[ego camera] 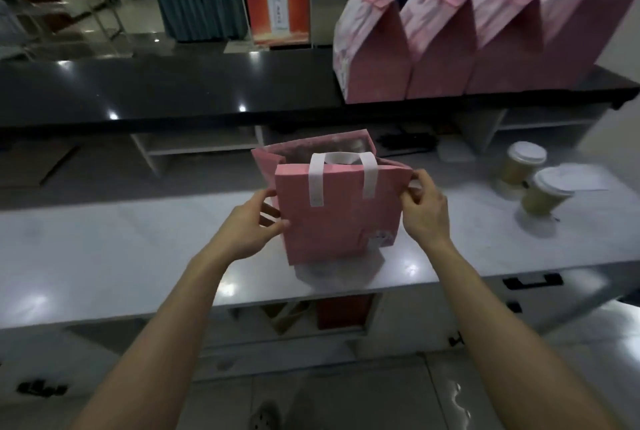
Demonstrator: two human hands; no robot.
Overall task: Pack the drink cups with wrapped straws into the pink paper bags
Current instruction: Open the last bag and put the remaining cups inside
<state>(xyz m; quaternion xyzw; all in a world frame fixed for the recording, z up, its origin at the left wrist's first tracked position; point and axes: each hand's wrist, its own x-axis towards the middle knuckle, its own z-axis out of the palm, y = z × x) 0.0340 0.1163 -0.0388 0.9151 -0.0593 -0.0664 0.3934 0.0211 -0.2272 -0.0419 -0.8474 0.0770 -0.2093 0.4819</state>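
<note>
While the bag [332,218] stands open on the counter [104,249], your left hand [249,229] pinches its left edge. Your right hand [424,208] pinches its right top corner.

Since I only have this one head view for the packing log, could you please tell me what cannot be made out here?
- Inside of the held pink bag: hidden by its front panel.
- Contents of the closed bags on the black counter: hidden by folded tops.
- Wrapped straws: none discernible; the cups are blurred.
- Left hand fingertips: behind the bag.
</note>
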